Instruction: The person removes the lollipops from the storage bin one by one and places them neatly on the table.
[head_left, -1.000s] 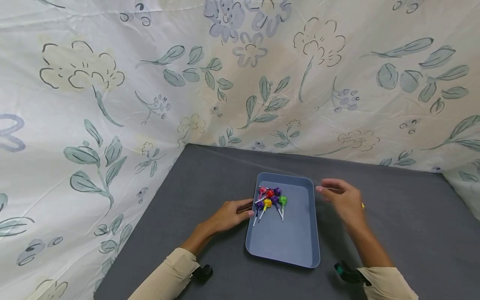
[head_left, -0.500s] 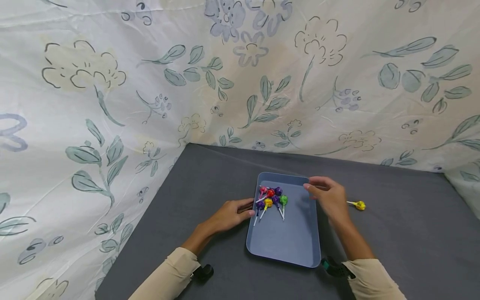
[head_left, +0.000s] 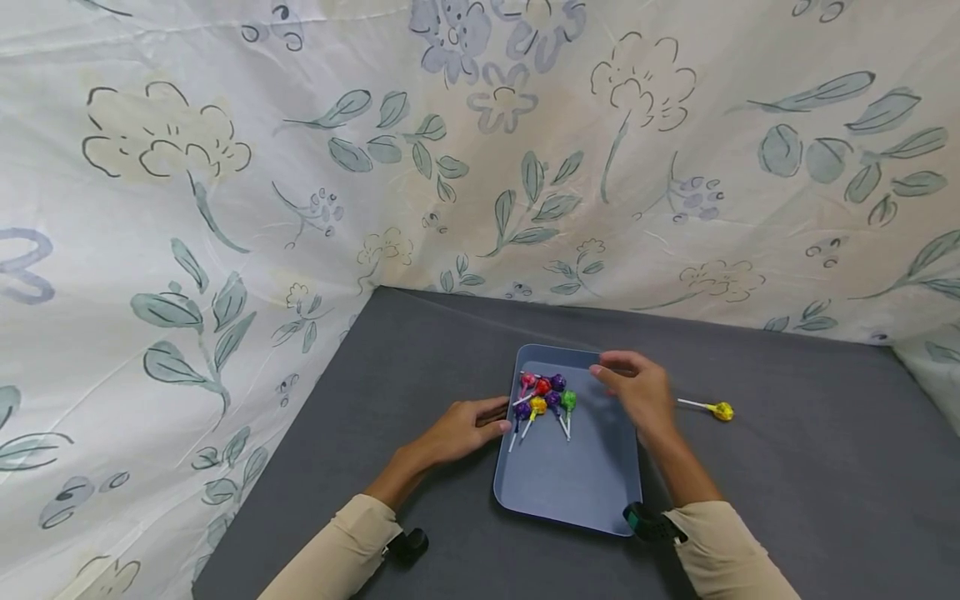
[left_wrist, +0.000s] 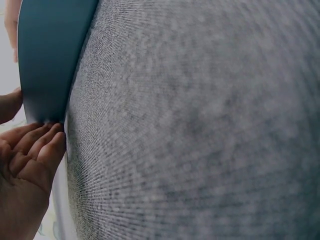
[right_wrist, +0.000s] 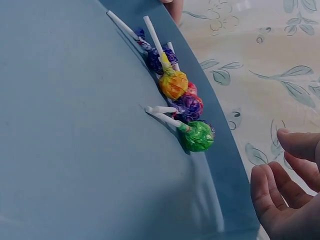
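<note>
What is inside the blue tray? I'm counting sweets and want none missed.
The blue tray holds a cluster of wrapped lollipops near its far left corner: pink, red, purple, yellow, green. They overlap, so an exact count is uncertain. The right hand covers part of the tray's far right.

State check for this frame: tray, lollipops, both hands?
tray: flat on the grey table, holding lollipops
lollipop pile: wrapped, clustered at the tray's far left
yellow lollipop: lying on the table, right of the tray
left hand: touching the tray's left edge
right hand: empty, over the tray
</note>
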